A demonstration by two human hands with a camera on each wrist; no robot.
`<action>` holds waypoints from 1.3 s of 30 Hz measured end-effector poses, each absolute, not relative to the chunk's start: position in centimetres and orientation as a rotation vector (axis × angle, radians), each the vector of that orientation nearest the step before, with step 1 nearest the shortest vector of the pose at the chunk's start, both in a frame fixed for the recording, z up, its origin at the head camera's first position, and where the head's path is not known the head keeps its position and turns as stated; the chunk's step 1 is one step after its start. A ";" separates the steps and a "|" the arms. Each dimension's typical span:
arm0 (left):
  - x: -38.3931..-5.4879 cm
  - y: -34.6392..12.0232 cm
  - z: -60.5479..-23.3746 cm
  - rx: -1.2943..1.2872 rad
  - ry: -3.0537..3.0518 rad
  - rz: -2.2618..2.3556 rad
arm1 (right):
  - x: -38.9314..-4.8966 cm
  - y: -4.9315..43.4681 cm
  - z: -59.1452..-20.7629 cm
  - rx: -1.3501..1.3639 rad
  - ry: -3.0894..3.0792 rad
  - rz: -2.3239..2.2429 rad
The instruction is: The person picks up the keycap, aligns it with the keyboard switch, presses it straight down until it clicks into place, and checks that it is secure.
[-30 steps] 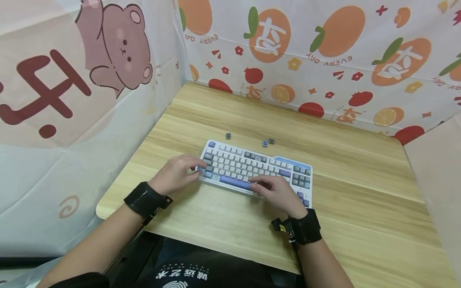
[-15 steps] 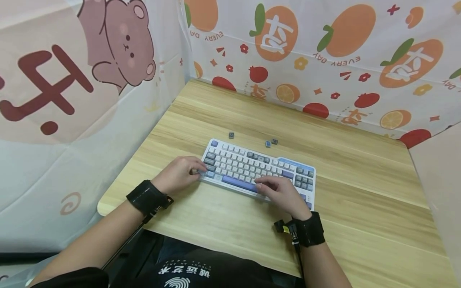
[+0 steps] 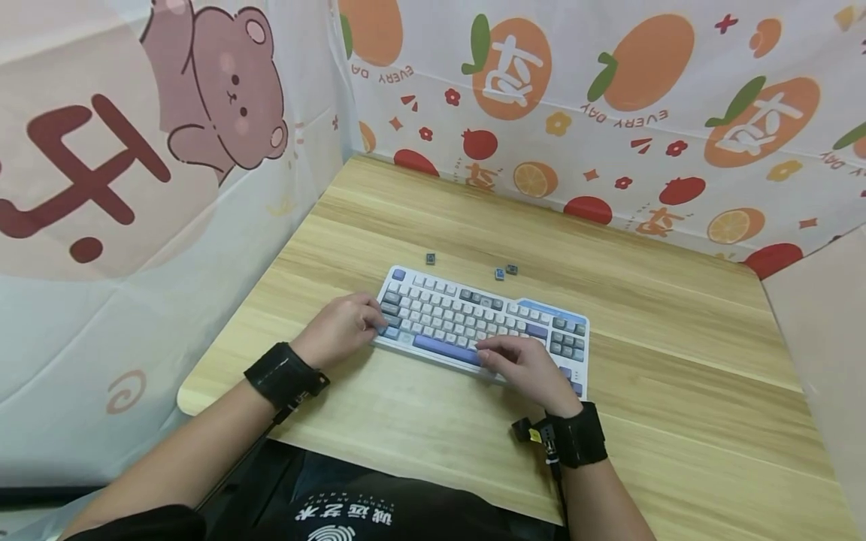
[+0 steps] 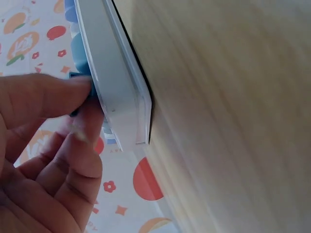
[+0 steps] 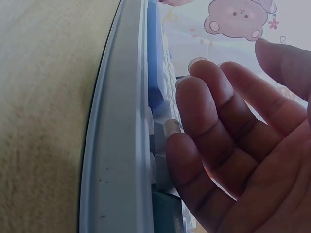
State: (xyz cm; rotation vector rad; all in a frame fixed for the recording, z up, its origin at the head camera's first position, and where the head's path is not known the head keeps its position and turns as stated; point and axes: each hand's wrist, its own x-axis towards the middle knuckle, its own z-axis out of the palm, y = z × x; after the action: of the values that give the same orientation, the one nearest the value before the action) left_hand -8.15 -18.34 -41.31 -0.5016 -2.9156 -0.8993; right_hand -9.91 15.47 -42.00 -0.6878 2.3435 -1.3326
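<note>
Keyboard point(image 3: 483, 321): near front-left of desk point(image 3: 676, 361), both hands on it.
L hand point(image 3: 338, 328): your fingers pinch a blue keycap point(image 4: 77, 77) at kbd's left end.
R hand point(image 3: 524, 364): fingers relaxed, resting on bottom row, holding nothing.
Risk: yank too hard and cap may fly, or kbd slides toward loose keycaps point(image 3: 504, 271) behind.

Printed backdrop cloth point(image 3: 609, 113), behind the tabletop's far edge: the words "EVERY DAY" in small capitals, upside down, repeated beside the orange fruit motifs; a large white Chinese character on each orange disc, also inverted.

Left cloth panel point(image 3: 101, 225), along the tabletop's left edge: a large dark red character, partly cut off.

Black shirt point(image 3: 345, 518), at the near edge: white Chinese characters above a fingerprint-like emblem, upside down.

Keyboard point(image 3: 483, 319) keycap legends: too small to read.
</note>
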 end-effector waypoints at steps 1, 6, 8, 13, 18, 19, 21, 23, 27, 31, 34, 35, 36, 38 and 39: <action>-8.0 -18.3 -41.3 -0.500 -2.913 -0.886 | -9.9 15.5 -42.0 -0.688 2.348 -1.333; -7.4 -18.0 -41.0 -0.538 -2.914 -0.791 | -9.8 15.6 -42.0 -0.677 2.355 -1.336; -7.2 -18.0 -40.8 -0.564 -2.911 -0.753 | -9.8 15.7 -42.1 -0.670 2.359 -1.334; -7.3 -18.1 -40.6 -0.606 -2.890 -0.722 | -9.9 15.8 -42.4 -0.659 2.369 -1.335; -7.6 -18.7 -40.7 -0.543 -2.919 -0.814 | -9.8 15.8 -42.6 -0.659 2.359 -1.331; -7.6 -18.8 -40.7 -0.528 -2.924 -0.836 | -9.8 15.8 -42.7 -0.660 2.358 -1.330; -7.7 -19.0 -40.7 -0.517 -2.927 -0.873 | -9.7 15.9 -42.6 -0.668 2.359 -1.332; -7.8 -19.2 -40.7 -0.525 -2.924 -0.875 | -9.7 15.9 -42.6 -0.676 2.360 -1.335; -7.8 -19.3 -41.1 -0.550 -2.922 -0.878 | -9.5 16.0 -42.8 -0.676 2.361 -1.330; -8.1 -19.2 -41.4 -0.602 -2.942 -0.890 | -9.2 16.2 -43.0 -0.652 2.366 -1.322; -8.4 -19.3 -41.5 -0.669 -2.950 -0.888 | -9.3 16.3 -43.1 -0.635 2.379 -1.316; -8.5 -19.3 -41.5 -0.693 -2.947 -0.879 | -9.4 16.3 -43.0 -0.634 2.383 -1.313; -8.5 -19.4 -41.4 -0.710 -2.942 -0.871 | -9.6 16.3 -43.0 -0.639 2.384 -1.313; -8.5 -19.6 -41.4 -0.733 -2.925 -0.844 | -10.0 16.1 -42.9 -0.652 2.376 -1.321; -8.5 -19.7 -41.4 -0.732 -2.919 -0.831 | -10.2 16.0 -42.9 -0.661 2.363 -1.332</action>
State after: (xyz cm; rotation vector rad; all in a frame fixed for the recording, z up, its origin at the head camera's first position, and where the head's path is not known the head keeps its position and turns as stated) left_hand -8.48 -19.67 -41.39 -0.7325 -2.9193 -0.8312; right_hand -10.23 15.96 -42.85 -0.6611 2.3634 -1.3321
